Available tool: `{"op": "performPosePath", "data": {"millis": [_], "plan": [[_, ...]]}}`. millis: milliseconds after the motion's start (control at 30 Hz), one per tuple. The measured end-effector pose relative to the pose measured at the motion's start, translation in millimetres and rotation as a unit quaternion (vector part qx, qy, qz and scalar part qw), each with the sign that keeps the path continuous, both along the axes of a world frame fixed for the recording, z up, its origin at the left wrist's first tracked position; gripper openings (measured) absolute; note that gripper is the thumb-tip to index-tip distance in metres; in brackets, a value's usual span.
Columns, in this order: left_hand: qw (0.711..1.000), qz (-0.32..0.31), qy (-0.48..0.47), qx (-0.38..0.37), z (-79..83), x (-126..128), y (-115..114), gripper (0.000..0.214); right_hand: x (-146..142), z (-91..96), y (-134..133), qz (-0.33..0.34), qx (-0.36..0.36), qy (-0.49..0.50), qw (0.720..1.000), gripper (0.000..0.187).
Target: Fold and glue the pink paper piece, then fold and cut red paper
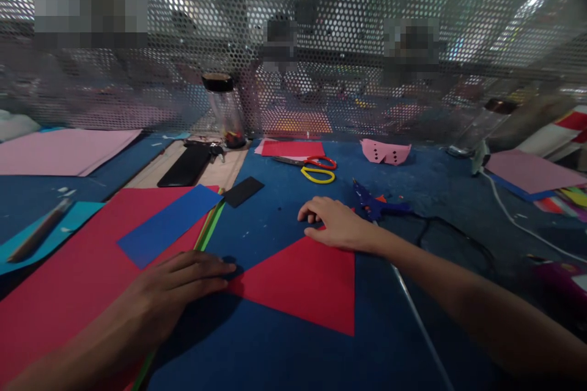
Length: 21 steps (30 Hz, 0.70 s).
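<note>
A red paper triangle (307, 284) lies flat on the blue table (275, 354). My left hand (183, 284) rests palm down with its fingers stretched out, the fingertips on the triangle's left point. My right hand (332, 223) presses on the triangle's upper right corner, fingers curled down onto the paper. Neither hand lifts anything. A blue glue gun (373, 204) lies just right of my right hand.
A big red sheet (68, 281) with a blue strip (169, 223) on it lies at left. Red and yellow scissors (316, 168), a black phone (186, 166), a jar (224, 110), a pink cut-out (385, 151), pink sheets (532, 171) and a white cable (513, 214) lie farther back. A perforated metal screen (293, 43) closes the far edge.
</note>
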<state>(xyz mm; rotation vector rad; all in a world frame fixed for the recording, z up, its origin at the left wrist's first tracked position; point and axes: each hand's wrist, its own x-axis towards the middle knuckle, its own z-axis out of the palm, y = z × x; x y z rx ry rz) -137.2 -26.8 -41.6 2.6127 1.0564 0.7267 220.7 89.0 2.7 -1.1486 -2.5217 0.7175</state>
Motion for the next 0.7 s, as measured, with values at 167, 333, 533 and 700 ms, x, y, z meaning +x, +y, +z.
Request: {"op": "performPosePath", "data": {"millis": [167, 333, 533, 700], "plan": [[1.0, 0.003, 0.006, -0.01, 5.6, -2, -9, 0.043, 0, 0.5, 0, -0.001, -0.002, 0.002, 1.0, 0.02], [1.0, -0.003, 0.028, 0.005, 14.3, -5, -15, 0.041, 0, 0.1, 1, 0.0, -0.003, 0.003, 1.0, 0.02], [0.998, 0.025, 0.019, 0.048, 35.8, 13, -7, 0.037, -1, 0.7, 0, -0.002, -0.001, 0.006, 1.0, 0.02], [0.997, -0.052, 0.058, 0.021, 47.4, 73, 15, 0.045, -1, -1.5, 0, -0.004, 0.012, 0.006, 1.0, 0.02]]}}
